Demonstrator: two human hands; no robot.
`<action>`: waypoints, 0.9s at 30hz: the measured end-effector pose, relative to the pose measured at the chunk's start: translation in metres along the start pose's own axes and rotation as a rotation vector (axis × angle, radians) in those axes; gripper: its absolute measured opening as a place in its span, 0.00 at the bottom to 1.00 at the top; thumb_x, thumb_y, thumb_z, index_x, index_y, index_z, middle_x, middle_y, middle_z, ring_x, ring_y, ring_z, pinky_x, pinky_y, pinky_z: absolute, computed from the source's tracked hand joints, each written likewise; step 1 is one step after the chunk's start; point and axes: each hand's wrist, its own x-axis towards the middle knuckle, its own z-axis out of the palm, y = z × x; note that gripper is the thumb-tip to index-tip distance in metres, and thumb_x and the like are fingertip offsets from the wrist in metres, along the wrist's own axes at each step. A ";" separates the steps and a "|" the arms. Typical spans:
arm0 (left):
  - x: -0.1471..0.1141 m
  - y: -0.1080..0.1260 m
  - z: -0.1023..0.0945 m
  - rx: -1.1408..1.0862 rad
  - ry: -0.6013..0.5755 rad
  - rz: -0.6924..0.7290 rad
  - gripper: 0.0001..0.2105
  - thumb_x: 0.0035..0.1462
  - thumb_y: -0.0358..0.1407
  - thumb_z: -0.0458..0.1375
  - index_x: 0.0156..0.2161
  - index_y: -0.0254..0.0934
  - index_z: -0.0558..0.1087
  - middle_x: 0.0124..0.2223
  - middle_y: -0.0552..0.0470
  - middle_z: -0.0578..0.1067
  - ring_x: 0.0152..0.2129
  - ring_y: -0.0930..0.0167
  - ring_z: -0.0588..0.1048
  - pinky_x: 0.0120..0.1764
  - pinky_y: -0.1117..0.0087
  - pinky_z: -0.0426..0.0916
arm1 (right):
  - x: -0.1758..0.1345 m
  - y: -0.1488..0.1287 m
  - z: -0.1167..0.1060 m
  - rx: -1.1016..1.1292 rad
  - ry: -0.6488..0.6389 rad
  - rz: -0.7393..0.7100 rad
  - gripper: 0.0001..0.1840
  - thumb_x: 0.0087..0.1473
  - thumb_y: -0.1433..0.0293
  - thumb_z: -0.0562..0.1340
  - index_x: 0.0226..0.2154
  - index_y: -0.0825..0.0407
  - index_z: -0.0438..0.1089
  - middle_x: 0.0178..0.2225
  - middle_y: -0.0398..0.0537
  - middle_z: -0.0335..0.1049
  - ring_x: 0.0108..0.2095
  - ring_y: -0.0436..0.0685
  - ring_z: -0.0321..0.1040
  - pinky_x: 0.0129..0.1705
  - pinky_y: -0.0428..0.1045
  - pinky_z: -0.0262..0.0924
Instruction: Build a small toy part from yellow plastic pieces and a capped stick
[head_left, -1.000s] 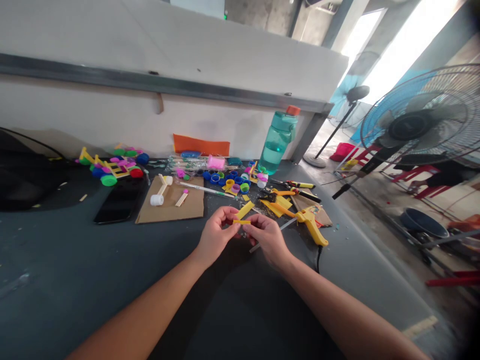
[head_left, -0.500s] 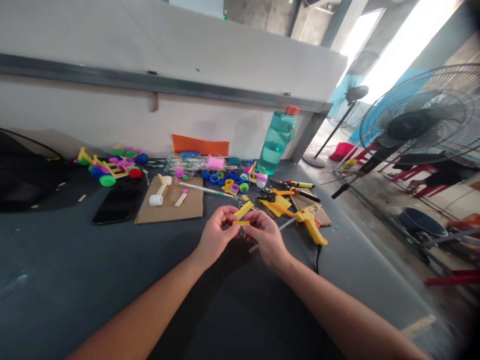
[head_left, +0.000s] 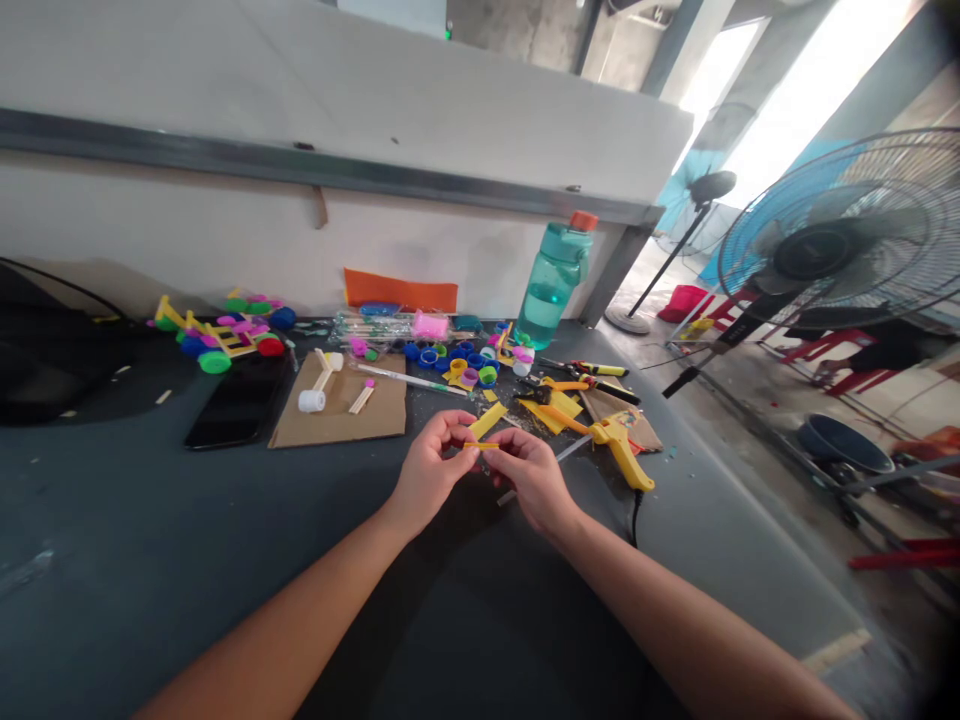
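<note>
Two ends of a narrow yellow strip (head_left: 481,446) sit pinched in my closed left hand (head_left: 432,468) and right hand (head_left: 537,478), its long axis running crosswise, left to right.

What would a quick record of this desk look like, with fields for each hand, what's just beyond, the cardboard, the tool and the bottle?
Left hand: pinches one end of a thin yellow strip
Right hand: pinches the strip's other end
Just beyond: wider, slanted yellow strip; whether it is held is unclear
Cardboard: flat brown sheet left of the hands, bearing white cylindrical caps with pale sticks between them
Tool: yellow plastic glue gun, lying right of the hands
Bottle: translucent teal, orange-topped, near the white back panel
</note>
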 end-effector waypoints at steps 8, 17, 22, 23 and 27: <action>0.000 -0.002 0.000 0.017 -0.011 0.018 0.15 0.51 0.32 0.59 0.46 0.38 0.67 0.33 0.57 0.71 0.27 0.75 0.73 0.34 0.72 0.69 | 0.000 0.000 0.000 -0.026 0.010 -0.042 0.10 0.41 0.66 0.69 0.26 0.52 0.70 0.21 0.41 0.70 0.19 0.47 0.60 0.21 0.43 0.55; 0.000 -0.002 -0.002 0.093 -0.005 0.047 0.14 0.53 0.34 0.59 0.45 0.38 0.68 0.33 0.56 0.72 0.27 0.74 0.74 0.34 0.72 0.69 | 0.001 0.002 -0.002 -0.078 0.023 -0.081 0.09 0.43 0.65 0.68 0.26 0.53 0.69 0.21 0.40 0.67 0.19 0.46 0.60 0.21 0.43 0.56; 0.001 -0.007 -0.005 0.156 -0.016 0.097 0.14 0.55 0.36 0.59 0.47 0.38 0.69 0.34 0.55 0.72 0.28 0.73 0.74 0.35 0.71 0.69 | 0.003 0.005 -0.005 -0.174 0.033 -0.142 0.09 0.46 0.65 0.67 0.27 0.53 0.69 0.21 0.39 0.67 0.19 0.46 0.60 0.20 0.43 0.55; 0.001 -0.008 -0.006 0.160 -0.017 0.100 0.13 0.55 0.36 0.59 0.47 0.39 0.69 0.34 0.55 0.72 0.28 0.73 0.74 0.35 0.71 0.70 | 0.003 0.005 -0.006 -0.193 0.040 -0.152 0.10 0.46 0.64 0.67 0.27 0.53 0.69 0.21 0.39 0.67 0.19 0.46 0.59 0.20 0.43 0.55; 0.001 -0.007 -0.005 0.159 -0.020 0.096 0.12 0.55 0.36 0.59 0.45 0.39 0.71 0.34 0.55 0.72 0.28 0.73 0.74 0.35 0.71 0.71 | 0.002 0.004 -0.007 -0.256 0.051 -0.175 0.09 0.47 0.64 0.66 0.28 0.53 0.69 0.22 0.40 0.67 0.19 0.47 0.60 0.21 0.44 0.56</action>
